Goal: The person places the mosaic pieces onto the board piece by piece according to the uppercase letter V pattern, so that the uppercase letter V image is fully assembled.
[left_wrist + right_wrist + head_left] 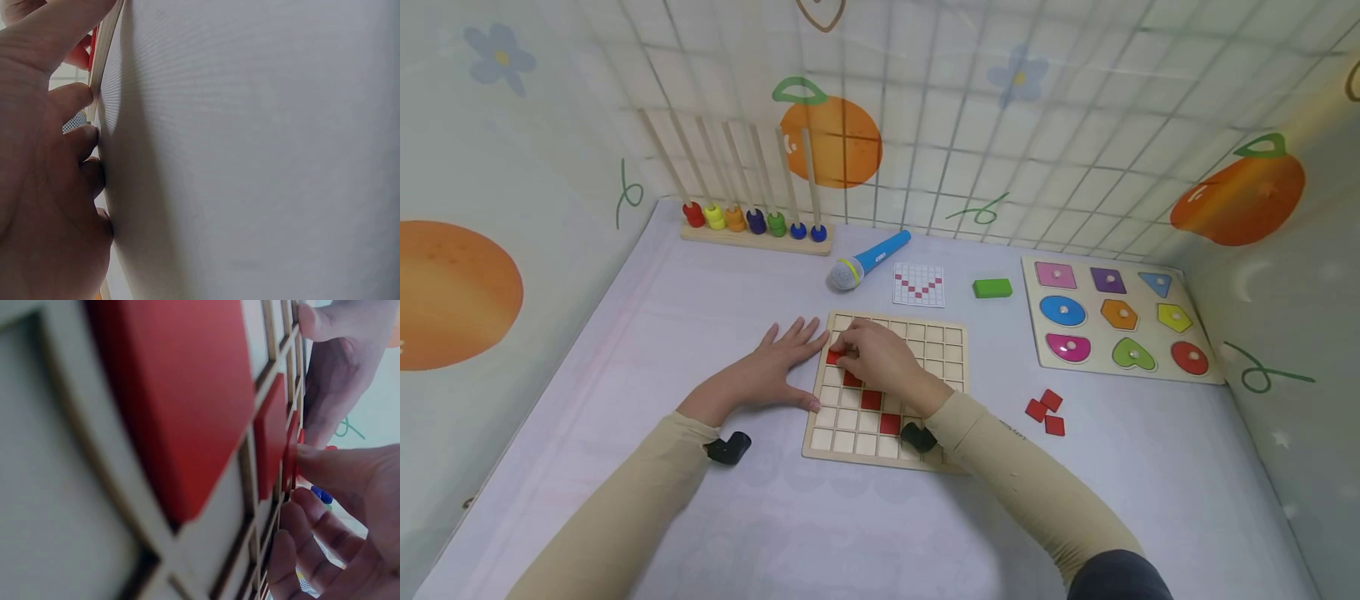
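Pale wood grid board (940, 346), red tiles (871, 399) in a diagonal. Three loose red tiles (1046, 412) lower right. Pattern card (919, 284): white, red-checked V. Green block (992, 288). Blue microphone (868, 260), grey head. Lavender worktop (647, 333). Walls (1075, 117): white grid, oranges, blue flowers.

Soft even light; wrist views dim, blurred; head view edge-warped.

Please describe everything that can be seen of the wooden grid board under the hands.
The wooden grid board is a pale, square, flat tray lying on the light table, divided by thin ribs into small square cells. Red tiles fill a diagonal run of cells. The left hand rests flat against its left edge, and the right hand pinches a red tile at a cell near the upper left corner.
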A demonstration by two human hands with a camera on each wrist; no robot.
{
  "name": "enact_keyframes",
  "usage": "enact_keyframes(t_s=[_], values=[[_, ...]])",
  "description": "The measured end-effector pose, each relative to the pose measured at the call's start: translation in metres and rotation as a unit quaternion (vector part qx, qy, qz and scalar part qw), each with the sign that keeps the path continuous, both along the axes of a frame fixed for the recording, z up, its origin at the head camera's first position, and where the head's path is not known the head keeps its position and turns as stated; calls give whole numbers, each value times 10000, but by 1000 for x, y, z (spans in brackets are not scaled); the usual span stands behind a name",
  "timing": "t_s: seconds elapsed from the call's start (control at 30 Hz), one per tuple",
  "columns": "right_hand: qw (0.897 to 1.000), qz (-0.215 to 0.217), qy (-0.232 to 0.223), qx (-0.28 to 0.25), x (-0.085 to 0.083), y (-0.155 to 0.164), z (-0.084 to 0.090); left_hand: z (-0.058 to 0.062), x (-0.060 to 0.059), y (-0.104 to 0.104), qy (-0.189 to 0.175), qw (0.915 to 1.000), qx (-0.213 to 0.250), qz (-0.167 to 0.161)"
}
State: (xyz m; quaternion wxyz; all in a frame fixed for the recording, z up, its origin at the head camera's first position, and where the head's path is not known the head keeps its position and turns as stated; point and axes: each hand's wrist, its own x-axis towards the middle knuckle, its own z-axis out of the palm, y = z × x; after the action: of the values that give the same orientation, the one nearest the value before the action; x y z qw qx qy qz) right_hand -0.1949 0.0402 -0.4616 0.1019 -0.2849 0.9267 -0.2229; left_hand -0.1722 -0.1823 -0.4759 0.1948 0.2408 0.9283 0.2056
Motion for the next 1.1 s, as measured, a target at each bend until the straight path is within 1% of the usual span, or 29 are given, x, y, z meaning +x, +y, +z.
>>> enact_keyframes(t_s=[0.23, 0.4, 0.57, 0.73, 0.97, 1.1], values=[[10000, -11, -48, 7, -1, -1, -3, 0, 0, 0, -65, 10000, -31, 28], [9993, -96, -341, -111, -2, 2, -3, 0, 0, 0, -110, 9999, -26, 51], [9970, -174, -640, -403, 0, 8, 2, 0, -1, 0, -129, 9999, 4, 64], [9958, -183, -678, -586, 3, 15, 4, -1, -1, 0, -140, 9999, -17, 59], [9930, -389, -791, -791, 8, 28, 4, 0, -1, 0, -137, 9999, -30, 64], [9926, -417, -778, -835, 12, 36, 6, -2, -1, 1, -131, 9999, -52, 88]])
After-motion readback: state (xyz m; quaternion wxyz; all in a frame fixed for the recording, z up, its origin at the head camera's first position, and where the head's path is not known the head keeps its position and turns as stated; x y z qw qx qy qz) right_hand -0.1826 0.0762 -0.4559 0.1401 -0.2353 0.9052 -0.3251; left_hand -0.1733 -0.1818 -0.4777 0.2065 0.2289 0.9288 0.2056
